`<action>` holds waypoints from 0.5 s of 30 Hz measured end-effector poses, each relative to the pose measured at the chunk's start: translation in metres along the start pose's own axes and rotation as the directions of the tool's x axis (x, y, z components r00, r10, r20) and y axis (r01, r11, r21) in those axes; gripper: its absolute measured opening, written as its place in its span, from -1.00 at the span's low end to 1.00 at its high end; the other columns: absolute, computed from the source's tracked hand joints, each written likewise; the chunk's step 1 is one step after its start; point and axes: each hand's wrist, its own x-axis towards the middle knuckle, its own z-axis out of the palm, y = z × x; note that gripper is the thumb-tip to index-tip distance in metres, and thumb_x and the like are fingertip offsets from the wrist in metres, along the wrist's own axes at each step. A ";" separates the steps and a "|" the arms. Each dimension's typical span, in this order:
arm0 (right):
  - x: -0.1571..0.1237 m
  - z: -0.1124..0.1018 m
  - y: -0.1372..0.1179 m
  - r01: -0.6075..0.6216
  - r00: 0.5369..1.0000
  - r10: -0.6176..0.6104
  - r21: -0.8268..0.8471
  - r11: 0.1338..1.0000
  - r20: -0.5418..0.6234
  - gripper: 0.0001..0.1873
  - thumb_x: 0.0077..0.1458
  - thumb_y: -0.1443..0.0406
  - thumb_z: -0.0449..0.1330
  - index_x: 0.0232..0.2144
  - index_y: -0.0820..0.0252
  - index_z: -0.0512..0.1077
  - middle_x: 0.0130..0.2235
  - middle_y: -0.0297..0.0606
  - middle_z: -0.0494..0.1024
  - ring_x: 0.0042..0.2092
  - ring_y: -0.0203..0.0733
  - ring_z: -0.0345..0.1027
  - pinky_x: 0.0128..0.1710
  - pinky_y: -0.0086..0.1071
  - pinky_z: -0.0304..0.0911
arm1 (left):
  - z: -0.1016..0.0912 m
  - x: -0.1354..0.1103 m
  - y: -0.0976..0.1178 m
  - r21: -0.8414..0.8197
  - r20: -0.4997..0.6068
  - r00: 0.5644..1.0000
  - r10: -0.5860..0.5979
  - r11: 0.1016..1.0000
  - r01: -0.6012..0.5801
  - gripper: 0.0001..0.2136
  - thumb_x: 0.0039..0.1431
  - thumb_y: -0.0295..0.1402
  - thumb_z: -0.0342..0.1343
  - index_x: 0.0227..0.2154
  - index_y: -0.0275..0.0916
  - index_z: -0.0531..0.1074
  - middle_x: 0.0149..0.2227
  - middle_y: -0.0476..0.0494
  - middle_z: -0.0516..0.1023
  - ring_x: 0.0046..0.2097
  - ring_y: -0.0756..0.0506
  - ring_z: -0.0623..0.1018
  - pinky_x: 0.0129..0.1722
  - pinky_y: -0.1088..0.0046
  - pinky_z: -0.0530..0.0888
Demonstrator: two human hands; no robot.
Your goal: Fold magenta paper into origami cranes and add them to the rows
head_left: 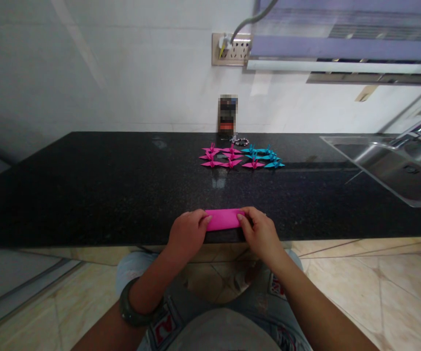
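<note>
A bright pink sheet of origami paper (223,220), folded into a rectangle, lies near the front edge of the black countertop (123,190). My left hand (187,231) pinches its left end between thumb and fingers. At the right end, my right hand (260,231) grips it with the thumb on top and the fingers along the far corner. Farther back stand several folded paper cranes in rows: pink cranes (212,164) on the left and blue cranes (269,155) on the right, with one pink crane (253,165) in front of the blue ones.
Against the wall leans a phone-like upright object (227,114), its front pixelated, with a beaded strap (240,141) beside it. A steel sink (389,168) with a faucet (418,127) is set into the counter at right. A wall socket (231,49) holds a plug.
</note>
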 end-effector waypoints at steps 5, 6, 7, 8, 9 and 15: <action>0.006 0.001 0.001 -0.038 0.999 0.039 -0.157 0.987 0.002 -0.76 0.09 0.28 -0.01 -0.23 0.24 0.38 -0.34 -0.18 0.48 -0.28 -0.13 0.29 -0.24 -0.31 0.15 | 0.002 0.011 0.007 0.165 0.071 0.995 -0.069 0.985 0.057 -0.72 0.16 -0.23 -0.16 -0.40 -0.22 0.42 -0.40 -0.16 0.50 -0.32 -0.12 0.46 -0.37 0.41 0.26; 0.007 0.001 0.001 -0.040 0.999 0.040 -0.190 0.981 -0.004 -0.73 0.09 0.27 -0.01 -0.19 0.25 0.37 -0.32 -0.16 0.48 -0.28 -0.12 0.29 -0.23 -0.29 0.14 | 0.003 0.013 0.007 0.184 0.082 0.993 -0.079 0.981 0.063 -0.71 0.16 -0.21 -0.17 -0.39 -0.21 0.42 -0.40 -0.16 0.50 -0.33 -0.12 0.47 -0.38 0.41 0.25; 0.008 0.001 0.001 -0.040 0.999 0.040 -0.225 0.974 -0.008 -0.69 0.09 0.25 -0.01 -0.15 0.27 0.35 -0.29 -0.14 0.47 -0.27 -0.11 0.28 -0.22 -0.28 0.14 | 0.003 0.014 0.007 0.198 0.092 0.992 -0.088 0.978 0.068 -0.71 0.16 -0.20 -0.18 -0.38 -0.20 0.41 -0.40 -0.15 0.50 -0.33 -0.11 0.47 -0.40 0.41 0.24; 0.008 0.001 0.001 -0.038 0.999 0.037 -0.262 0.964 -0.007 -0.65 0.10 0.22 -0.01 -0.11 0.28 0.34 -0.28 -0.12 0.47 -0.26 -0.10 0.27 -0.21 -0.26 0.13 | 0.004 0.015 0.007 0.208 0.099 0.991 -0.094 0.976 0.071 -0.70 0.16 -0.19 -0.19 -0.38 -0.20 0.41 -0.40 -0.15 0.50 -0.34 -0.11 0.47 -0.40 0.41 0.24; 0.009 0.000 0.001 -0.033 0.999 0.034 -0.301 0.953 -0.003 -0.62 0.09 0.20 -0.01 -0.09 0.28 0.33 -0.27 -0.11 0.46 -0.26 -0.08 0.26 -0.20 -0.24 0.12 | 0.004 0.016 0.006 0.216 0.101 0.990 -0.096 0.974 0.072 -0.70 0.16 -0.19 -0.19 -0.37 -0.19 0.41 -0.40 -0.15 0.50 -0.34 -0.11 0.47 -0.41 0.42 0.23; 0.012 -0.005 0.000 0.027 0.999 -0.008 -0.402 0.915 0.049 -0.64 0.06 0.07 0.02 -0.27 0.19 0.41 -0.28 -0.10 0.38 -0.22 -0.06 0.21 -0.23 -0.24 0.11 | 0.006 0.013 0.005 0.243 0.074 0.995 -0.070 0.969 0.050 -0.69 0.18 -0.20 -0.22 -0.34 -0.18 0.40 -0.40 -0.14 0.50 -0.34 -0.11 0.47 -0.41 0.41 0.22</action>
